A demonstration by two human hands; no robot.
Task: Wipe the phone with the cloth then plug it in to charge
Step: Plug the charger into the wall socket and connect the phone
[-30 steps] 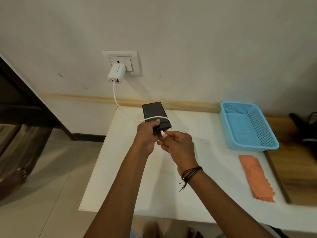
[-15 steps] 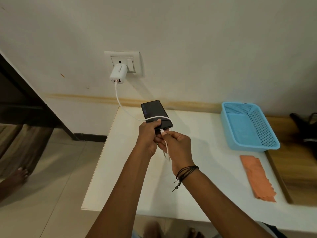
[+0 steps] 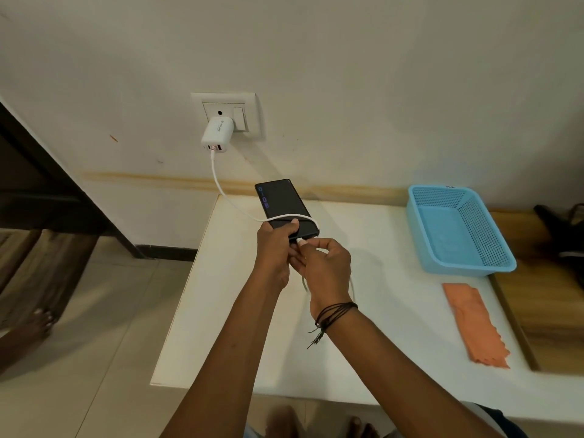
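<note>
My left hand (image 3: 275, 248) grips the near end of a black phone (image 3: 282, 202), held above the white table (image 3: 379, 311) with its screen up and faintly lit. My right hand (image 3: 325, 263) pinches the white plug of the charging cable (image 3: 218, 178) against the phone's near edge. The cable runs over the phone's screen and up to a white charger (image 3: 217, 134) in the wall socket (image 3: 226, 112). An orange cloth (image 3: 474, 324) lies flat at the table's right side, away from both hands.
A light blue mesh basket (image 3: 458, 229) stands at the table's back right. A wooden surface (image 3: 550, 311) adjoins the table on the right, with a dark object (image 3: 565, 232) on it. Tiled floor and dark furniture (image 3: 38, 184) lie to the left.
My right hand has brought the cable's plug up to the phone's near edge. The phone's screen now shows faint lit symbols; it was dark before.
</note>
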